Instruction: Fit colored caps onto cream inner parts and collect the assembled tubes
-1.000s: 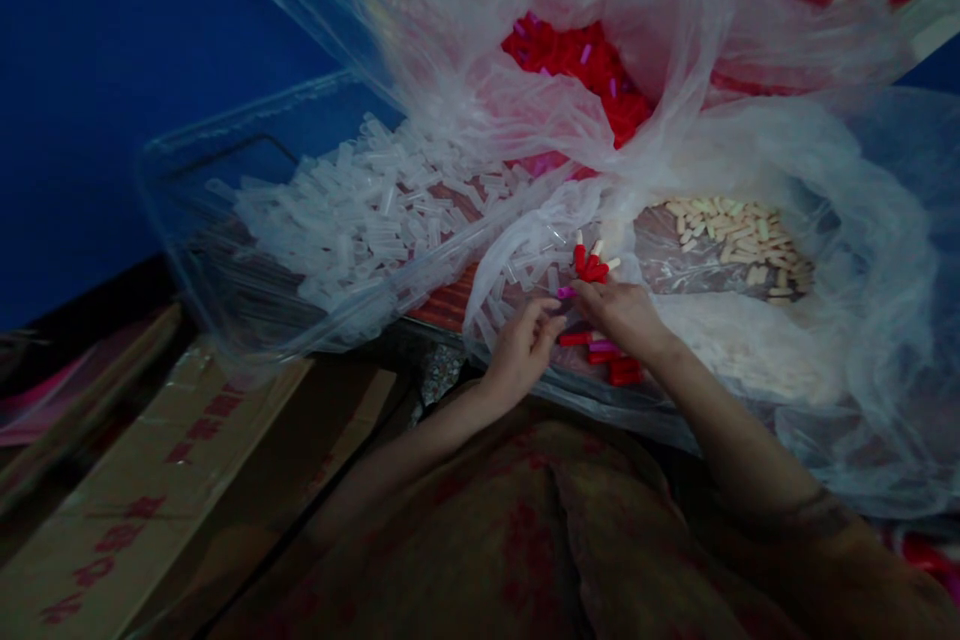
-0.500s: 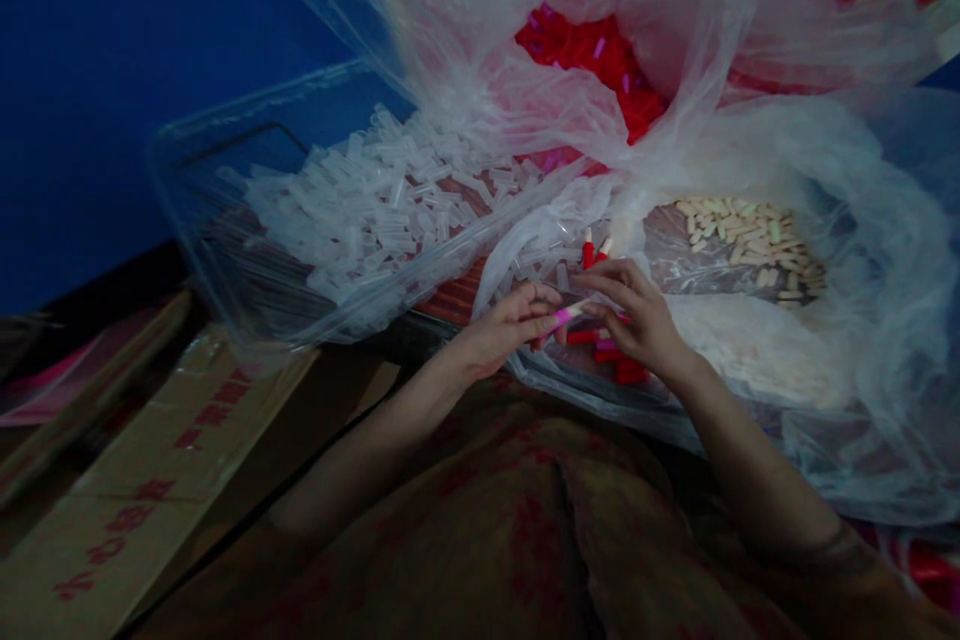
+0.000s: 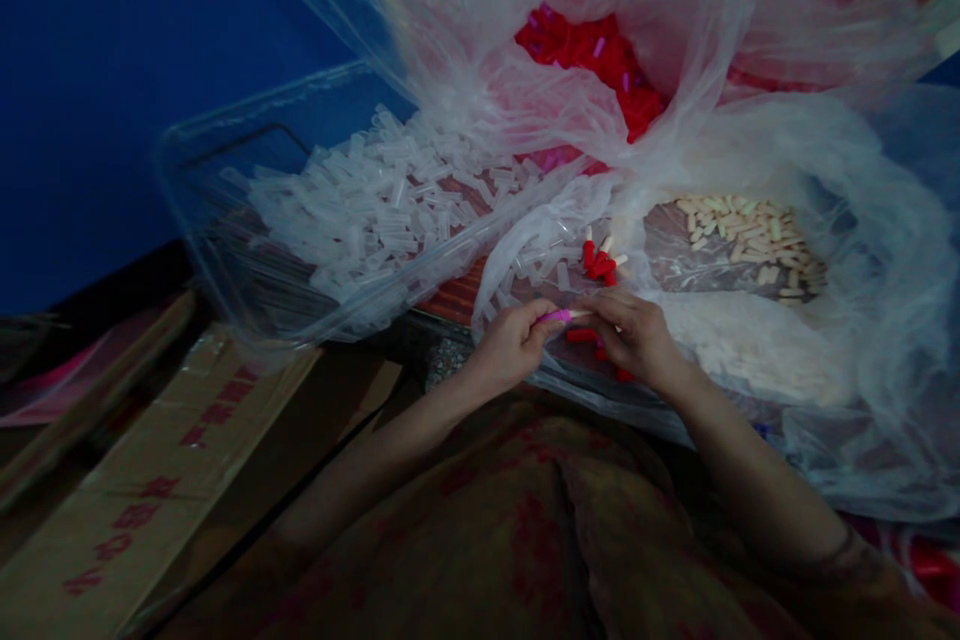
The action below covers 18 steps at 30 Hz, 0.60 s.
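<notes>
My left hand [image 3: 512, 344] and my right hand [image 3: 634, 332] meet over the front edge of a clear plastic bag, fingers pinched. Between them they hold a small pink tube [image 3: 556, 316] with a pale tip, the left on its pink end, the right on the other. A few red tubes with pale tips [image 3: 600, 263] stick up just behind my right hand, and more red pieces [image 3: 583, 335] lie under it; I cannot tell whether that hand holds them.
A clear plastic bin [image 3: 225, 250] holds a heap of clear tubes [image 3: 382, 205]. Bags hold red caps [image 3: 592, 55] and beige sticks [image 3: 750, 235]. Cardboard boxes [image 3: 142, 500] lie at lower left, a blue wall [image 3: 112, 70] behind.
My left hand came up to my right. The pink tube, first only at my right fingers, is now pinched by both hands. The red bundle sits behind my right hand again.
</notes>
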Available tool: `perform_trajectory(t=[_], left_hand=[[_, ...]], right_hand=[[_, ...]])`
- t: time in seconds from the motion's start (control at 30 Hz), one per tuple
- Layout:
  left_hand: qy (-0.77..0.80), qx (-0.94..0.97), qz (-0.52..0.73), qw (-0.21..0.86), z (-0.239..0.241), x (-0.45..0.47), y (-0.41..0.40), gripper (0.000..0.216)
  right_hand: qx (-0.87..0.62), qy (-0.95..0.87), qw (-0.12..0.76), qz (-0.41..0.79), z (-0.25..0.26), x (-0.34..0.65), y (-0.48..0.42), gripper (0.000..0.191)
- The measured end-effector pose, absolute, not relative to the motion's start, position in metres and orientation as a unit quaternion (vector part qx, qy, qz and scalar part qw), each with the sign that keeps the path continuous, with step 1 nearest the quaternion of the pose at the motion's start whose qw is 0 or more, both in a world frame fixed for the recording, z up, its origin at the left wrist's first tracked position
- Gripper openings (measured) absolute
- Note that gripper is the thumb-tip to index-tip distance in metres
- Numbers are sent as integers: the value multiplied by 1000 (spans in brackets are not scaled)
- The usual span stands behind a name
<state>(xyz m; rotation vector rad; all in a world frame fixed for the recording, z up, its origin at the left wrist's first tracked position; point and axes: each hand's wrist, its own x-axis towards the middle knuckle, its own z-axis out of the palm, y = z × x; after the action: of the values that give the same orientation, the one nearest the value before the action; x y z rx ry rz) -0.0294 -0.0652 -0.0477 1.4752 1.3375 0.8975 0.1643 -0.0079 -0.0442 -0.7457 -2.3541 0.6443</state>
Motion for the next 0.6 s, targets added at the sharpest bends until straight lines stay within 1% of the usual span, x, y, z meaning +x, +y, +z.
perform_trajectory(t=[0.17, 0.33, 0.4, 0.43, 0.5, 0.57, 0.6], left_hand=[[541, 612, 362, 448, -49, -28, -69, 28], [516, 589, 381, 491, -49, -35, -71, 27], [541, 571, 381, 486, -49, -43, -72, 26], [564, 564, 381, 467, -48, -48, -73, 27], [611, 556, 383, 413, -47, -57, -74, 29], [637, 559, 386, 365, -47, -65, -75, 29], [641, 563, 387, 351, -47, -67, -76, 28]], right_hand=[[-292, -864, 286, 293, -37, 163, -15, 22], [-278, -848, 268, 363, -33, 158, -12, 21], [-297, -836, 269, 376, -34, 150, -5, 27], [-331, -830, 270, 359, -35, 145, 0, 30], [-424, -827, 246, 274, -41, 133, 9, 32], [-492, -837, 165, 173, -49, 120, 16, 26], [-503, -845, 119, 138, -52, 114, 19, 23]])
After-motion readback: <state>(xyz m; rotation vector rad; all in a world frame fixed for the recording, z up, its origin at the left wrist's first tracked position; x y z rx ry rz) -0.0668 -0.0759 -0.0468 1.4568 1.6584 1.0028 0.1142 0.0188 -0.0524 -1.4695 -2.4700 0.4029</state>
